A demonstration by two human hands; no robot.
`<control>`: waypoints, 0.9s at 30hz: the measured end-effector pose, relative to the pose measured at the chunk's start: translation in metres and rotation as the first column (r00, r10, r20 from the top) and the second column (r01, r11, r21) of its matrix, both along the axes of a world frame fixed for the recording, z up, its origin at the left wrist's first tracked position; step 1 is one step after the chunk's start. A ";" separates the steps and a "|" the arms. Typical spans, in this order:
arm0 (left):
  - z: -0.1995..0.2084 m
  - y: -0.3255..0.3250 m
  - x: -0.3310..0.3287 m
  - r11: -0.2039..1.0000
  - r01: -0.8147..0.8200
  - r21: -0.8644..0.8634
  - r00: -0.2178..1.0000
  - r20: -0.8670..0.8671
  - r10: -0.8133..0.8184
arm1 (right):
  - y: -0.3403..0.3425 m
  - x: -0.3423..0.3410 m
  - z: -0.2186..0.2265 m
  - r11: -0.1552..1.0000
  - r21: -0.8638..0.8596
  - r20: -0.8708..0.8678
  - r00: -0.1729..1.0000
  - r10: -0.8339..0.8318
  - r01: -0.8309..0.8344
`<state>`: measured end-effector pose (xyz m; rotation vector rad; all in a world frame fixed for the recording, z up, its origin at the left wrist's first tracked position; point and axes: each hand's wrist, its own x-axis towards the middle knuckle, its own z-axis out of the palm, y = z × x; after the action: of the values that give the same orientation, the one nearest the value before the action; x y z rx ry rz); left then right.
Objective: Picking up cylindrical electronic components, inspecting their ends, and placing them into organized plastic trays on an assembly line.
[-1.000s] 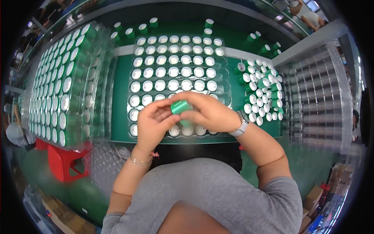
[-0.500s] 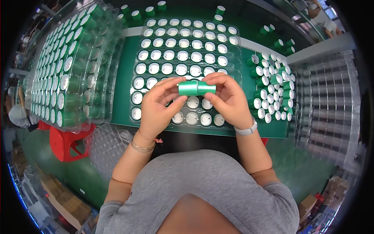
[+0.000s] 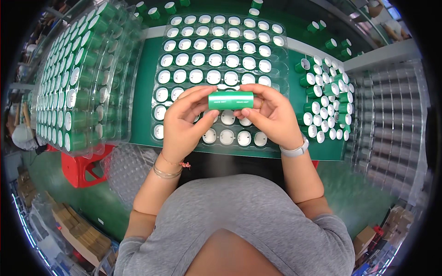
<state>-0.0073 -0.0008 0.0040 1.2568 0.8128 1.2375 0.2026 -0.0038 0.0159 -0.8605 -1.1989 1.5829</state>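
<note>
The green cylinder (image 3: 231, 100) lies lengthwise left to right; left hand (image 3: 184, 118) and right hand (image 3: 274, 117), equally near, pinch opposite ends between their fingers.

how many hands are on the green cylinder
2: left hand at the left end of the green cylinder, right hand at its right end; no other hand on it shows.

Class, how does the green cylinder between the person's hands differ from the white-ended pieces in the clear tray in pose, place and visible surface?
The green cylinder lies sideways, while the white-ended pieces stand upright. The left hand and right hand hold the cylinder; the pieces sit in the clear tray. The cylinder shows its green side, whereas the pieces show mainly white ends. Both share a rounded form.
</note>
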 end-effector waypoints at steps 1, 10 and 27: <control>0.000 0.000 0.000 1.000 0.004 0.005 1.000 -0.001 -0.004 | 0.000 0.000 0.000 1.000 0.003 0.003 1.000 -0.001 0.000; -0.001 -0.001 -0.001 1.000 0.010 0.026 1.000 -0.012 -0.010 | -0.001 -0.001 -0.003 1.000 0.003 -0.053 0.999 -0.012 0.013; 0.001 0.008 0.000 0.951 -0.020 -0.310 0.999 -0.053 0.004 | 0.002 -0.003 0.003 0.999 -0.032 0.266 0.964 -0.025 0.035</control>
<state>-0.0076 0.0070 0.0052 1.0313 1.0112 1.0416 0.1997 -0.0015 0.0191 -1.1374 -1.3395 1.5024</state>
